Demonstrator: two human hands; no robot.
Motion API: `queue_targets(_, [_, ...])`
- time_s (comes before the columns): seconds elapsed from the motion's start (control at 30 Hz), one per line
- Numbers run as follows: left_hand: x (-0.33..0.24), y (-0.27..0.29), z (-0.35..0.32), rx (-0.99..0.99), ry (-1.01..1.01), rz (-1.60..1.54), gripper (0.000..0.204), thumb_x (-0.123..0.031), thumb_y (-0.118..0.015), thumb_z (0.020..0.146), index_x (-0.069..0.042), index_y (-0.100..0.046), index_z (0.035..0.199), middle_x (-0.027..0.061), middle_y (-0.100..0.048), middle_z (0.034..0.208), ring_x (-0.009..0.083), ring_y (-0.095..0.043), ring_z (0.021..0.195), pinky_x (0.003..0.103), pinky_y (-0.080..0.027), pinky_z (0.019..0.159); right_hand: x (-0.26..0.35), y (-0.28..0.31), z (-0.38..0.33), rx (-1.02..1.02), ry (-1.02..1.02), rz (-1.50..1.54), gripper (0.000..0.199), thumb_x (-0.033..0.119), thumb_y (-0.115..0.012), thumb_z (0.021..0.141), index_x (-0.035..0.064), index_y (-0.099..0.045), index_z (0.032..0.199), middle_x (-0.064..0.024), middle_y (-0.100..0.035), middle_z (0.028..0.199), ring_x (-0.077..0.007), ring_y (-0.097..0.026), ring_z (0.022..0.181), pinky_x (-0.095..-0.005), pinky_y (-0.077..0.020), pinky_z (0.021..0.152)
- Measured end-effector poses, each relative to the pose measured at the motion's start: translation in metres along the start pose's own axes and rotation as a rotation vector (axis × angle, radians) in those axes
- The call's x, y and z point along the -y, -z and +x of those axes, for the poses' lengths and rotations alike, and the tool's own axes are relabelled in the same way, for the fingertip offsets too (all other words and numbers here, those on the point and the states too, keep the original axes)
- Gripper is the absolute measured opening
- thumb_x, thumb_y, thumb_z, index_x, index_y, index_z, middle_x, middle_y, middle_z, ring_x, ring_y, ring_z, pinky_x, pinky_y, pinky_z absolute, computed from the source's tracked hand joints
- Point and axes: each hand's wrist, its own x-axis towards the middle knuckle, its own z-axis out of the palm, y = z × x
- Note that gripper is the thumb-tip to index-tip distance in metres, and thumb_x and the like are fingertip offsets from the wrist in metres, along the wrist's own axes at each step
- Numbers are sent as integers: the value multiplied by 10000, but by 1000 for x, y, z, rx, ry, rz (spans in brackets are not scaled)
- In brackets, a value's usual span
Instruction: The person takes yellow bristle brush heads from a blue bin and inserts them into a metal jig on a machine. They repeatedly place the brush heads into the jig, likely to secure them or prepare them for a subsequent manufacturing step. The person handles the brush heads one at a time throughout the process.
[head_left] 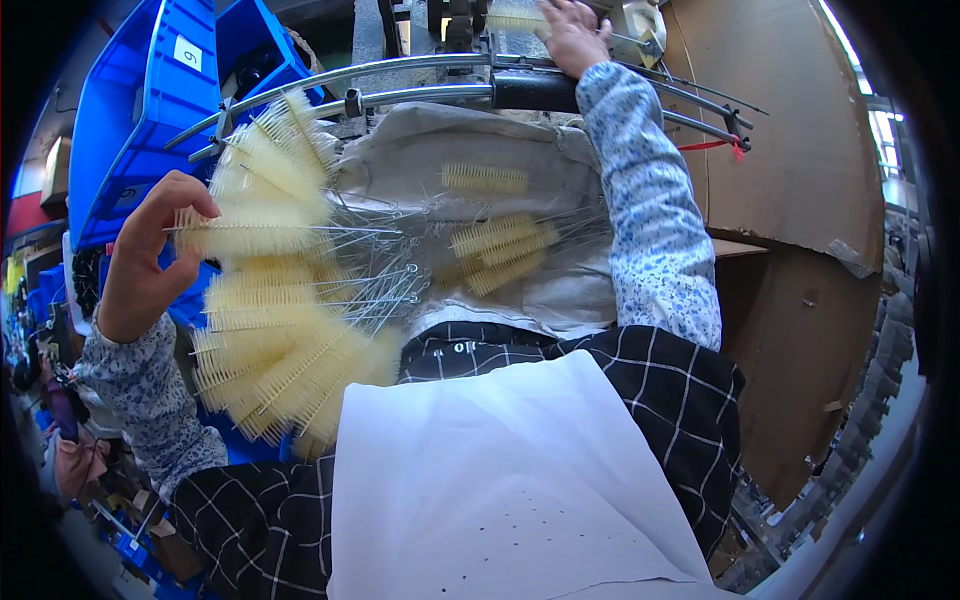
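Observation:
My left hand (148, 262) curls its thumb and forefinger around the bristle end of a bottle brush (250, 232) with pale yellow bristles and a twisted wire stem. That brush lies across a fanned heap of similar brushes (290, 345), their looped wire ends pointing right. At the far edge, my right hand (578, 40) is closed over another pale brush (516, 18), fingertips partly hidden, little finger sticking out. A wire shows to the right of this hand, beside a metal fixture (640, 35). Several brushes (500, 250) rest on the grey cloth over my lap, and one more brush (484, 178) lies beyond them.
Metal rails (420, 98) with a black sleeve (535, 90) run across, between me and the machine. Blue bins (145, 120) stand at the left. Large cardboard sheets (780, 130) wall off the right, and a red strip (715, 146) hangs at the rail's right end.

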Motion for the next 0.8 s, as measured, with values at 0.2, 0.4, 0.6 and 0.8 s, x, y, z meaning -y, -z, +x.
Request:
queue_targets(0.2, [0,9,-14,-109,-19,51,345,49,-409,567,-13,-442,905,61,-396,880,135,-395,840,226,-305,777,-40,-2,-25,-86,-198,-145,350,291,-497,756,174,-524,1085,-48,-544,1021,-241,-469,978,-423,-298,854])
queue_targets(0.4, [-1,12,-11,-131,-40,49,336,40,-405,575,-13,-436,906,60,-397,888,137,-396,846,229,-301,782,-29,-4,-21,-3,-229,57,347,261,-517,751,167,-526,1085,-49,-530,1074,-214,-481,1003,-424,-326,836])
queue_targets(0.6, [1,15,-17,-168,-45,48,324,32,-413,587,-19,-437,906,61,-400,885,137,-398,841,236,-310,769,7,-8,-16,3,-221,55,321,210,-511,737,144,-544,1050,-54,-541,1042,-226,-492,986,-445,-334,821])
queue_targets(0.8, [0,14,-17,-183,-61,51,317,25,-422,599,-24,-439,911,64,-403,886,142,-400,846,243,-314,769,73,-8,-8,64,-219,31,282,187,-488,733,119,-554,998,-68,-549,1014,-243,-503,970,-498,-359,784])
